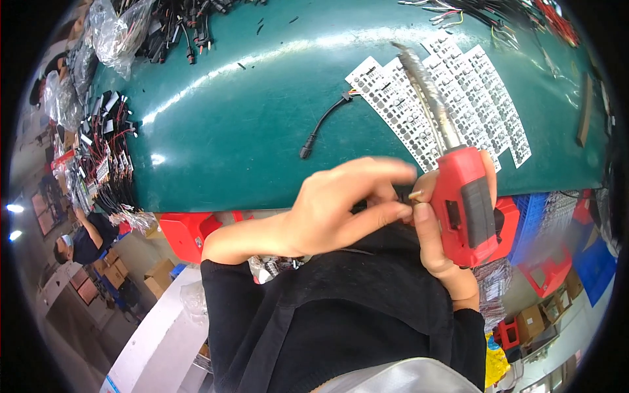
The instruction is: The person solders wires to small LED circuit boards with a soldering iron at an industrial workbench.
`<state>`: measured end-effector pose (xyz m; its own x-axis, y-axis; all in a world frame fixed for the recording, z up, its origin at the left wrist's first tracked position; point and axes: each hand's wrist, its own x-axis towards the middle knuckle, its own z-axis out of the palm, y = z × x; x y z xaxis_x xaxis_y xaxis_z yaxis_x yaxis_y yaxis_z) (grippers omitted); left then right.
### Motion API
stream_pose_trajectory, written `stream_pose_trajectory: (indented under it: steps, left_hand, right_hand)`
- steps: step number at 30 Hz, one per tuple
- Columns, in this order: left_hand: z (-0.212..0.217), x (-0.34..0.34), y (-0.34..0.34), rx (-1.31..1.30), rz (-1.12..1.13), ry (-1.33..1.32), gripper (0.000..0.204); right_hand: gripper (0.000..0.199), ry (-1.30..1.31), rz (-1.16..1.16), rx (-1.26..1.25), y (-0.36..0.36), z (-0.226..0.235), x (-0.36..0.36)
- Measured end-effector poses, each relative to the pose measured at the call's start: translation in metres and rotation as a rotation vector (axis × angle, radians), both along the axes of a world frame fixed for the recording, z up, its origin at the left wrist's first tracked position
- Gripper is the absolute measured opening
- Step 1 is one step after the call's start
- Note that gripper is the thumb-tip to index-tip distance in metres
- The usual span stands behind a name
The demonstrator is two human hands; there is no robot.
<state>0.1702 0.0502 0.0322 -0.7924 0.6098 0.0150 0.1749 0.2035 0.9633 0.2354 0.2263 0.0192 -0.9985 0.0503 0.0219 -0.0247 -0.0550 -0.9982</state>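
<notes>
My right hand is wrapped round a red and black soldering gun, its long metal barrel pointing away over the table. Its thumb and a finger meet at a small brass-coloured piece beside the handle. Close by, my left hand is closed in a pinch, thumb towards my right thumb; a raised finger is blurred, and what it holds is mostly hidden. Beyond the hands lie several white circuit board strips, partly behind the barrel. A short black cable with a plug end runs from the leftmost strip.
The green table bears black cables and a plastic bag at the far left. Bundled wired parts crowd its left edge, loose wires the far right. Red stools stand below. A person is at left.
</notes>
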Motion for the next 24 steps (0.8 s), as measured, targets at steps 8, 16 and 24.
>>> stream_pose_trajectory:
  steps: [8,16,24]
  left_hand:
    - [-0.051,-0.042,-0.009,-0.088,0.366,-0.026,0.018]
    - [-0.055,-0.046,-0.008,-0.135,0.368,0.017,0.012]
    - [-0.054,-0.049,-0.008,-0.150,0.341,0.013,0.011]
  right_hand:
    - [0.079,-0.087,-0.008,-0.296,0.021,-0.016,0.029]
    - [0.071,-0.036,0.091,-0.109,0.021,-0.029,0.033]
    - [0.071,-0.117,0.051,-0.112,0.017,-0.028,0.032]
